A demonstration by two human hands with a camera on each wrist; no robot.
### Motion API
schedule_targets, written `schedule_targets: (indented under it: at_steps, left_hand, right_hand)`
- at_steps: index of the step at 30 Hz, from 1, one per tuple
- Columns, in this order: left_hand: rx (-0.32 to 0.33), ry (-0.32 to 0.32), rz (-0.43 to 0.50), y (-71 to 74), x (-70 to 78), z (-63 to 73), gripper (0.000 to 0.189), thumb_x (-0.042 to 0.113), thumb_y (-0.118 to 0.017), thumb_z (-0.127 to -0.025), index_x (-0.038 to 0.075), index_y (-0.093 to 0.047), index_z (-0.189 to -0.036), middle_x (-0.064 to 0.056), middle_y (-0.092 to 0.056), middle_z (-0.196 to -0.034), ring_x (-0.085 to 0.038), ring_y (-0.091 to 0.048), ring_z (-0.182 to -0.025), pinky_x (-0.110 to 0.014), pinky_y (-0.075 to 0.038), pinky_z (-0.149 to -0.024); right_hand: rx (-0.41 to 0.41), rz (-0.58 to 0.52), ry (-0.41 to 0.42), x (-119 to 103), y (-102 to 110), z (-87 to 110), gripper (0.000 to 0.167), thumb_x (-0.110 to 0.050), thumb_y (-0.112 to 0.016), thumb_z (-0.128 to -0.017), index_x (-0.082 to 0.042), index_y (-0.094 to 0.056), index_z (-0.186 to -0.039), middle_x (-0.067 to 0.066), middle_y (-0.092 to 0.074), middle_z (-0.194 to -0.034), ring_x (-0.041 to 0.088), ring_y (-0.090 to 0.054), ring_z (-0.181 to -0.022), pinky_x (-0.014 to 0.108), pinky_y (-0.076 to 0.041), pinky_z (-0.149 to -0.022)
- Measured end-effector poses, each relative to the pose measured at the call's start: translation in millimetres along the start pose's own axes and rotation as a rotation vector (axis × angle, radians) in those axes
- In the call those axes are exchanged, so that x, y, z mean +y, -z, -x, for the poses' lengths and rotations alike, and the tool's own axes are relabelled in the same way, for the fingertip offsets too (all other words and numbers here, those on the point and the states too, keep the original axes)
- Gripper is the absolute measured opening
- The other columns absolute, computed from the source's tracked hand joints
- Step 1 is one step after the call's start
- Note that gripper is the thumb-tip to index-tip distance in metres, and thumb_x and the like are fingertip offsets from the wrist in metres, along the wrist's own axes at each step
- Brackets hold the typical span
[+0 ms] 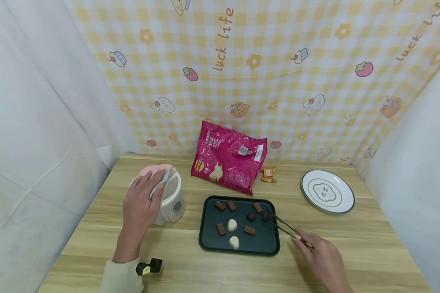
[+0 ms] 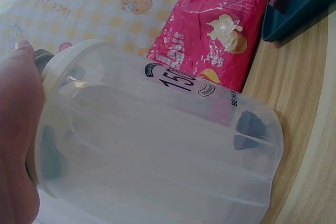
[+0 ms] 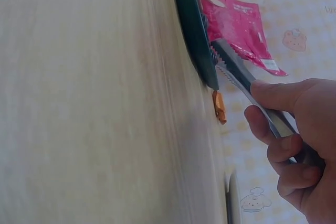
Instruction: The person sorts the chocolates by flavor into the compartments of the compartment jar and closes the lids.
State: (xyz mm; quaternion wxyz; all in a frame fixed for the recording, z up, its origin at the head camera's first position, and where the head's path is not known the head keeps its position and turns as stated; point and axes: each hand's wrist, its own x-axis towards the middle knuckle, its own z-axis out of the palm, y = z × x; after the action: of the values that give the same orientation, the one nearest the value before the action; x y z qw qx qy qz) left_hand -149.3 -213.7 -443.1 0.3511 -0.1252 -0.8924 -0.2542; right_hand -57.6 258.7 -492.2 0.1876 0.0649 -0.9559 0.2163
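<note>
My left hand (image 1: 143,199) lies over the top of a white plastic canister (image 1: 172,209), its thumb and fingers on either side of the raised lid flap (image 1: 166,178). The left wrist view shows dark pieces (image 2: 250,124) through the canister's cloudy wall, near the bottom. My right hand (image 1: 323,257) holds metal tongs (image 1: 287,226) with toothed tips. Those tips reach over the right side of a dark tray (image 1: 242,249), at a round dark chocolate (image 1: 265,217). Another round chocolate (image 1: 251,217), several brown chocolate bars (image 1: 249,230) and two white chocolates (image 1: 234,242) lie on the tray.
Behind the tray, a magenta snack bag (image 1: 229,156) leans against the patterned cloth. A small orange wrapped candy (image 1: 269,174) lies beside it. At the right of the wooden table stands a white plate (image 1: 342,205) with a dark rim.
</note>
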Motion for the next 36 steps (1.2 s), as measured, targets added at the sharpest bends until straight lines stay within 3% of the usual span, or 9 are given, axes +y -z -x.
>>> schedule_targets:
  at_steps: [16,27,36]
  left_hand:
    - [0.010,-0.010,0.003,0.1,1.7,-1.8,0.046,0.038,-0.047,-0.108,0.007,-0.069,-0.134,-0.016,-0.067,-0.132,-0.043,-0.062,-0.122,-0.057,-0.039,-0.109]
    - [-0.007,-0.002,0.000,0.2,1.0,-0.7,0.050,0.042,-0.045,-0.109,0.006,-0.068,-0.136,-0.014,-0.067,-0.133,-0.043,-0.061,-0.124,-0.056,-0.038,-0.111]
    - [-0.004,-0.003,-0.002,0.4,1.4,-0.3,0.050,0.042,-0.045,-0.109,0.007,-0.068,-0.136,-0.014,-0.067,-0.133,-0.043,-0.061,-0.124,-0.056,-0.038,-0.111]
  right_hand:
    - [-0.035,0.008,-0.015,4.5,-5.3,-0.9,0.030,-0.017,-0.087,-0.083,-0.013,-0.081,-0.112,-0.007,-0.072,-0.076,0.006,-0.059,-0.060,0.029,-0.047,-0.049]
    - [0.021,0.009,0.033,6.7,-6.0,1.5,0.031,-0.014,-0.089,-0.080,-0.014,-0.082,-0.110,-0.002,-0.076,-0.081,0.016,-0.070,-0.065,0.032,-0.051,-0.050]
    - [0.058,-0.013,0.051,8.0,-5.2,1.4,0.031,-0.011,-0.090,-0.078,-0.013,-0.082,-0.109,-0.001,-0.076,-0.081,0.013,-0.068,-0.063,0.029,-0.050,-0.049]
